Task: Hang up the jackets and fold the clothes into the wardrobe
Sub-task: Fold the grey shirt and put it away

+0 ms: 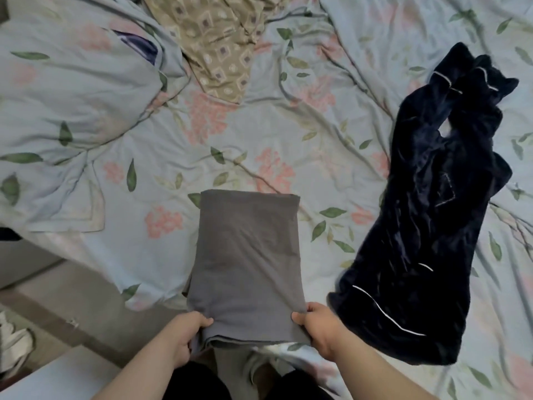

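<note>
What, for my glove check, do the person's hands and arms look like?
Left hand and right hand are bare: no gloves, rings or watch show. Left forearm and right forearm are bare too; no sleeve is in view.

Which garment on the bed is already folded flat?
The grey garment, a neat rectangle gripped at its near corners by both hands. The navy garment and tan patterned one lie crumpled.

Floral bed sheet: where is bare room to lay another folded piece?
Widest bare patch of floral bed sheet: between the folded grey cloth, the beige patterned garment and the dark navy piped garment. A narrower strip lies between grey cloth and navy garment. Crowded left, where the bunched floral duvet lies.
</note>
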The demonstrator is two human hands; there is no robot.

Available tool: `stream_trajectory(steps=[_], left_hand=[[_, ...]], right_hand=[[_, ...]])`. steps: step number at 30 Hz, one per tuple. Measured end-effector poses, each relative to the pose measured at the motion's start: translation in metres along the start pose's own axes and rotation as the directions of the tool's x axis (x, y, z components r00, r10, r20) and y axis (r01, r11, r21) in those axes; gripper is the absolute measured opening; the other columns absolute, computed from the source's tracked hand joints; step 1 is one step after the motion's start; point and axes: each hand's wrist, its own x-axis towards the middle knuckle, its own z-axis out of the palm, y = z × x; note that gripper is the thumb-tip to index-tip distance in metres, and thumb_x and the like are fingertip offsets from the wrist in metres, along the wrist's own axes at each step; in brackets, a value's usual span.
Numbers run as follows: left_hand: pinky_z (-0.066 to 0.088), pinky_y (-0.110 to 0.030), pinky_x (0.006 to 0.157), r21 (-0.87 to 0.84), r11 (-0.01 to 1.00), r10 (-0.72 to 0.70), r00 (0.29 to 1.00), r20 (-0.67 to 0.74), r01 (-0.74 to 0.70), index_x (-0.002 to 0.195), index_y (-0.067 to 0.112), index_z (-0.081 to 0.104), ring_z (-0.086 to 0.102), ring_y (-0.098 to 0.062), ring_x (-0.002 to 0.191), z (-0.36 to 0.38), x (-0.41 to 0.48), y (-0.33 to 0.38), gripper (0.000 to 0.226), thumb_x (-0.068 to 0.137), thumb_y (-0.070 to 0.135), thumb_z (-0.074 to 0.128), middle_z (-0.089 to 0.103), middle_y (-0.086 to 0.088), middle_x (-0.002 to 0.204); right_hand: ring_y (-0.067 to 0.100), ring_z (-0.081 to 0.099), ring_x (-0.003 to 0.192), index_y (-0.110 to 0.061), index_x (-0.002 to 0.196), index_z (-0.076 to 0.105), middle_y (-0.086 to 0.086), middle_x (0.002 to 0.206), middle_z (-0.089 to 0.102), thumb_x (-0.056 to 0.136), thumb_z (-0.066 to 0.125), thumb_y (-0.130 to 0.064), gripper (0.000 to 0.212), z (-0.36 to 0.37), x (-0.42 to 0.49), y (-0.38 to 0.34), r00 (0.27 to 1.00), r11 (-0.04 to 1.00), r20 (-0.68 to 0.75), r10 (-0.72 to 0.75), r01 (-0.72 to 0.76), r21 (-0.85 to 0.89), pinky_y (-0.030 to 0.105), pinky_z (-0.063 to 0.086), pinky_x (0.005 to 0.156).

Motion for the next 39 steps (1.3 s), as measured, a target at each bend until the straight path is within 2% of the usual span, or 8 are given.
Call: stream_trajectory(steps=[5,10,16,24,27,31,35,39], left_hand=[[0.040,-0.033,0.058,0.001,0.999,-0.041,0.997,-0.069,0.041,0.075,-0.004,0.054,0.050,-0.030,0.059,-0.001,-0.009,-0.020,0.010,0.074,-0.008,0.045,0.048,-0.018,0.068],[0.049,-0.025,0.036,-0.333,0.924,0.162,0.981,-0.108,-0.189,0.091,0.011,0.051,0.047,-0.024,0.055,0.012,-0.014,0.040,0.026,0.081,-0.011,0.043,0.049,-0.012,0.068],[0.061,-0.036,0.061,-0.619,0.768,0.214,0.977,0.002,-0.167,0.089,-0.002,0.057,0.062,-0.025,0.079,0.043,-0.009,0.130,0.019,0.096,-0.005,0.040,0.060,-0.015,0.087],[0.053,-0.041,0.075,-0.663,0.732,0.275,0.958,0.076,-0.157,0.118,-0.007,0.046,0.064,-0.035,0.095,0.043,0.024,0.165,0.034,0.092,0.013,0.035,0.061,-0.028,0.107],[0.055,-0.030,0.062,-0.465,0.804,0.406,0.914,-0.029,-0.372,0.106,-0.005,0.054,0.066,-0.024,0.081,0.042,0.037,0.158,0.022,0.089,0.005,0.044,0.064,-0.021,0.102],[0.053,-0.035,0.079,0.476,0.696,0.708,0.621,-0.335,-0.537,0.122,0.016,0.059,0.063,-0.024,0.094,0.025,0.060,0.133,0.054,0.074,0.035,0.076,0.063,-0.008,0.111],[0.058,-0.049,0.082,0.210,0.828,0.544,0.836,-0.074,-0.520,0.111,0.012,0.065,0.070,-0.028,0.092,0.020,0.065,0.123,0.048,0.073,0.036,0.081,0.071,-0.008,0.108],[0.060,-0.042,0.066,0.106,0.867,0.480,0.873,0.086,-0.487,0.114,0.014,0.060,0.073,-0.027,0.087,0.017,0.065,0.133,0.047,0.075,0.024,0.084,0.072,-0.007,0.105]], right_hand=[[0.035,0.071,0.073,0.001,0.107,0.063,0.023,0.095,0.072,0.079,0.059,0.001,0.029,-0.013,-0.024,0.014,0.989,0.992,0.073,0.125,-0.123,-0.037,0.037,0.052,0.060],[0.015,0.059,0.050,-0.017,0.100,0.063,0.005,0.070,0.067,0.087,0.058,-0.012,0.015,-0.014,-0.015,-0.048,0.997,0.991,0.036,-0.068,0.064,0.119,0.022,0.044,0.045],[0.020,0.071,0.061,0.004,0.095,0.064,0.013,0.077,0.074,0.094,0.042,-0.015,0.030,0.002,0.021,-0.133,0.992,0.896,0.119,-0.042,-0.015,0.443,0.023,0.052,0.041],[0.008,0.060,0.046,-0.009,0.090,0.060,0.001,0.065,0.069,0.096,0.060,-0.018,0.011,0.009,0.062,-0.150,0.994,0.962,0.023,-0.106,0.097,0.255,0.017,0.043,0.034],[0.009,0.044,0.040,-0.016,0.073,0.054,-0.002,0.054,0.056,0.094,0.063,-0.024,0.024,0.009,0.069,-0.144,0.977,0.971,-0.098,-0.188,0.200,0.133,0.020,0.035,0.036],[0.019,0.061,0.077,-0.017,0.092,0.060,-0.001,0.084,0.064,0.081,0.074,-0.034,0.025,0.015,0.067,-0.126,0.871,0.938,-0.353,-0.342,0.335,-0.082,0.035,0.052,0.071],[0.017,0.064,0.091,-0.017,0.110,0.054,-0.005,0.102,0.063,0.076,0.080,-0.040,0.049,0.021,0.063,-0.118,0.908,0.944,-0.258,-0.330,0.324,-0.065,0.037,0.054,0.082],[0.023,0.070,0.090,-0.016,0.108,0.063,0.001,0.101,0.072,0.075,0.083,-0.036,0.043,0.017,0.067,-0.119,0.961,0.968,-0.120,-0.249,0.249,-0.021,0.034,0.057,0.072]])
